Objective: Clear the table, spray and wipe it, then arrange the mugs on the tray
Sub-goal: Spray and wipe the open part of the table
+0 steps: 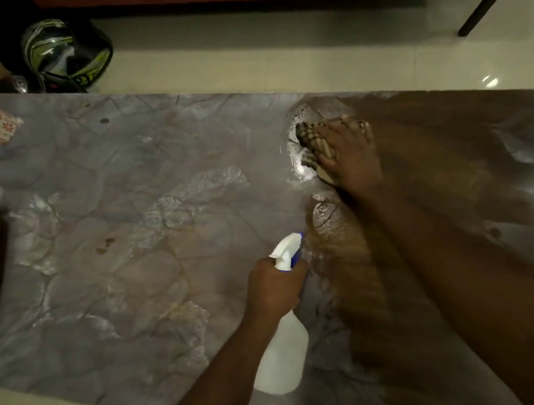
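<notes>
Left hand (273, 284) clenched round neck of white spray bottle (284, 356), held above table (104, 245) near front edge. Right hand (349, 155) pressing checked cloth (310, 142) flat on wet patch, far side. Helmet (67, 53) on floor beyond.

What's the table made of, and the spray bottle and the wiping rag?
Table: looks like polished marble or a marble-look top, veined and glossy where wet. Spray bottle: white plastic, smooth and opaque, with a blue trigger. Rag: woven cloth, checked and crumpled.
</notes>
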### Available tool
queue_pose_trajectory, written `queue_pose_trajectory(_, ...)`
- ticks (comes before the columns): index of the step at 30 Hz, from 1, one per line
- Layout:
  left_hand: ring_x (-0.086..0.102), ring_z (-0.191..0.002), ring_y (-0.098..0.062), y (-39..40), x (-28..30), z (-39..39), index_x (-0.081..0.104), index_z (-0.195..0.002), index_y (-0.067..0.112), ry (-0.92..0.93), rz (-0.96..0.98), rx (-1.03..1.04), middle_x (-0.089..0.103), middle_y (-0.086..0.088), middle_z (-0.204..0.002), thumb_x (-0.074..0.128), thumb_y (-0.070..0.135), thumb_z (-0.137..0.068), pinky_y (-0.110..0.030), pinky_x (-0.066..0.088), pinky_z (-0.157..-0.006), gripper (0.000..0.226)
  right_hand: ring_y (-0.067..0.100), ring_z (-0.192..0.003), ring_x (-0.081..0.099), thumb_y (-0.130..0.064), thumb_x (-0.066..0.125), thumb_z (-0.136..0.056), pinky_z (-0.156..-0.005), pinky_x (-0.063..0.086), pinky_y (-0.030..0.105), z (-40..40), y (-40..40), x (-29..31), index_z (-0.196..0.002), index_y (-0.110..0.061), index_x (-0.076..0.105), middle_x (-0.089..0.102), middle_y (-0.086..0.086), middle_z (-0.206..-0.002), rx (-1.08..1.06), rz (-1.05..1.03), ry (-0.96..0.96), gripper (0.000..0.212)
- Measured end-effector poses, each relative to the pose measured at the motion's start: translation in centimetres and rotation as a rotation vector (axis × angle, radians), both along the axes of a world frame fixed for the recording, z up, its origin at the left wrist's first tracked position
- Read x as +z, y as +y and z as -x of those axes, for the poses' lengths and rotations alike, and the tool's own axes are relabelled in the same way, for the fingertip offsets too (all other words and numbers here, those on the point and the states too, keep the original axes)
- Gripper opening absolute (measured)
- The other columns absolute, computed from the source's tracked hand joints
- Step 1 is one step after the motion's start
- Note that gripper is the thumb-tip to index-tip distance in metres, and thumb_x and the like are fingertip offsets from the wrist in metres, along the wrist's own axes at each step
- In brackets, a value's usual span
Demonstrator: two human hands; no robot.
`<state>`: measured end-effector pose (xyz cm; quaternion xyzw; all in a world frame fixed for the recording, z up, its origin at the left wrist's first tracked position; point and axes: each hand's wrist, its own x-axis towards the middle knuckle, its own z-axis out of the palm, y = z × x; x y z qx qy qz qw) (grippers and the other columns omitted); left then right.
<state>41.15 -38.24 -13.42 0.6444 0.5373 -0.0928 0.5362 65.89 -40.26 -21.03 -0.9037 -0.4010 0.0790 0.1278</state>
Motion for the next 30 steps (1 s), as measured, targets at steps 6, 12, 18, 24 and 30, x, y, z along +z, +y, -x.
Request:
queue_pose_trajectory(6,0.063,-0.055,-0.012,-1.0,0.0,1.7,0.072,-0.104,0.022,0.063,0.025,0.079,0.075,-0.003,-0.082,0.071,0.036,-0.081,-0.028,0.054,-0.063,0.027,0.025,-0.142,0.026,-0.047,0.040,-0.095,-0.117,0.013,0.050,5.3,-3.8,0.6,-0.142,-0.024,0.039,0.040,0.002,-0.149,0.516,0.043,0.084,0.052)
queue_pose_trajectory(12,0.066,-0.064,-0.018,-1.7,-0.4,3.5,0.062,-0.068,0.032,0.079,-0.053,0.134,0.061,0.013,-0.062,0.072,0.032,-0.082,-0.040,0.061,-0.072,0.017,0.028,-0.140,0.027,-0.059,0.023,-0.090,-0.115,0.010,0.051,1.3,-1.9,1.2,-0.140,-0.022,0.038,0.043,0.008,-0.145,-0.051,-0.019,0.024,0.064)
queue_pose_trajectory(18,0.068,-0.068,-0.032,-3.1,0.0,5.5,0.074,-0.096,0.016,0.058,-0.062,0.054,0.071,-0.009,-0.071,0.062,0.040,-0.071,-0.043,0.059,-0.069,0.036,0.024,-0.141,0.028,-0.044,0.044,-0.095,-0.115,0.012,0.045,6.3,-4.9,0.9,-0.142,-0.023,0.039,0.040,0.001,-0.149,0.634,0.077,0.055,0.052)
queue_pose_trajectory(24,0.064,-0.056,-0.017,-3.3,-0.3,8.0,0.065,-0.124,0.039,-0.104,0.112,-0.054,0.075,-0.007,-0.086,0.068,0.026,-0.085,-0.020,0.048,-0.052,0.040,0.026,-0.139,0.030,-0.054,0.034,-0.090,-0.115,0.014,0.048,6.9,-5.4,1.4,-0.138,-0.025,0.042,0.046,0.003,-0.143,0.075,-0.006,0.041,0.057)
queue_pose_trajectory(30,0.064,-0.054,-0.021,-3.6,-0.5,9.4,0.067,-0.114,0.022,-0.006,0.131,0.056,0.074,-0.011,-0.089,0.071,0.036,-0.081,-0.029,0.051,-0.054,0.036,0.023,-0.140,0.027,-0.046,0.037,-0.093,-0.115,0.013,0.044,14.9,-10.1,0.9,-0.141,-0.024,0.039,0.041,0.002,-0.148,0.533,0.063,0.055,0.053)
